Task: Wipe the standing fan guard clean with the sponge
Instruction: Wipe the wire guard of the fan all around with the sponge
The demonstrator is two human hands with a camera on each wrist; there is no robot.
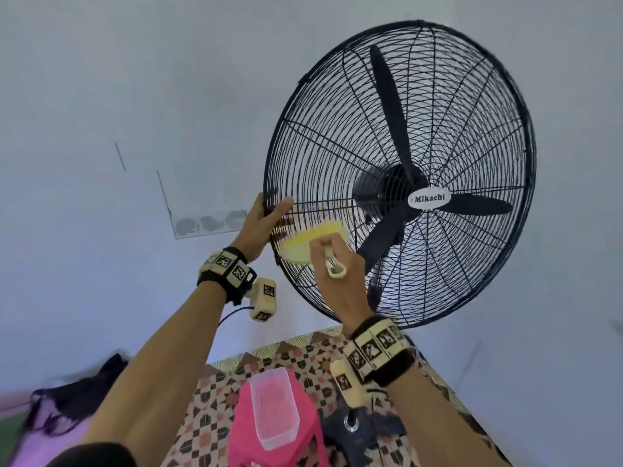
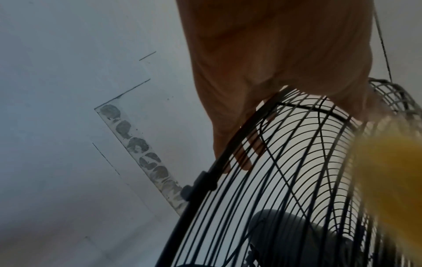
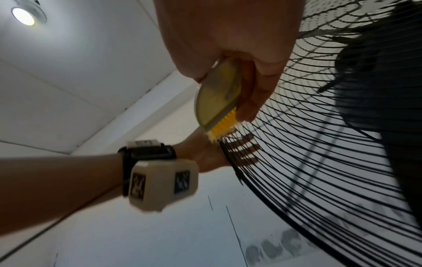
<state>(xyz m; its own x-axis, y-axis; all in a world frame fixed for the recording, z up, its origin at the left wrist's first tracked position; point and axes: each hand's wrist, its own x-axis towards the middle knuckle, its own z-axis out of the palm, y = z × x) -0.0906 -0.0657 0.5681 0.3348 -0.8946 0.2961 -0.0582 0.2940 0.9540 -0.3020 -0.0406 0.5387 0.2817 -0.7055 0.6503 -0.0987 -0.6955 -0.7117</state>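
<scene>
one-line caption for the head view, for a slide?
Left hand grips the fan guard rim while right hand holds a yellow brush against it.

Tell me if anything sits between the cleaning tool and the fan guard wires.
Nothing visible does. The right hand holds the yellow brush with its bristles already on the fan guard, beside the left hand gripping the rim.

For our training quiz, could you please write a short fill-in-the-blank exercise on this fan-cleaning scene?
1. The left hand grips the fan guard at its ____.
2. The right hand holds a brush with ____ bristles.
3. The badge at the guard's centre reads ____.

Missing words: rim; yellow; Mikachi
</scene>
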